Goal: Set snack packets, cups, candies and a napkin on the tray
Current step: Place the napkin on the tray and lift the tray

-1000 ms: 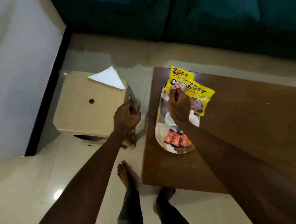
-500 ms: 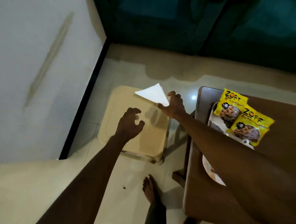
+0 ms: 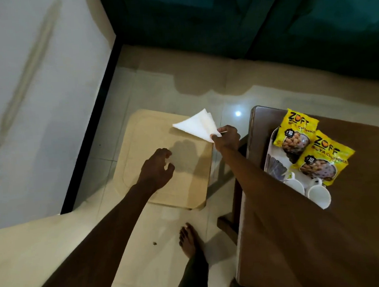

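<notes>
My right hand (image 3: 227, 138) pinches the near corner of a white folded napkin (image 3: 196, 126), lifted slightly above the far right corner of a beige stool (image 3: 165, 190). My left hand (image 3: 156, 170) hovers over the stool top, fingers curled apart, holding nothing. On the brown table (image 3: 358, 232) at the right lies a white oval tray (image 3: 272, 157) with two yellow snack packets (image 3: 295, 129) (image 3: 322, 158) at its far end and two white cups (image 3: 295, 185) (image 3: 319, 196) nearer me. My right forearm hides the tray's near part, so no candies show.
A white wall with a black skirting (image 3: 97, 118) runs along the left. A dark teal sofa (image 3: 242, 20) fills the back. My bare foot (image 3: 188, 239) stands on the tiled floor between stool and table.
My right hand left the tray, reached to the stool and took the napkin by its corner, lifting it. My left hand drifted over the stool. The view swung left.
</notes>
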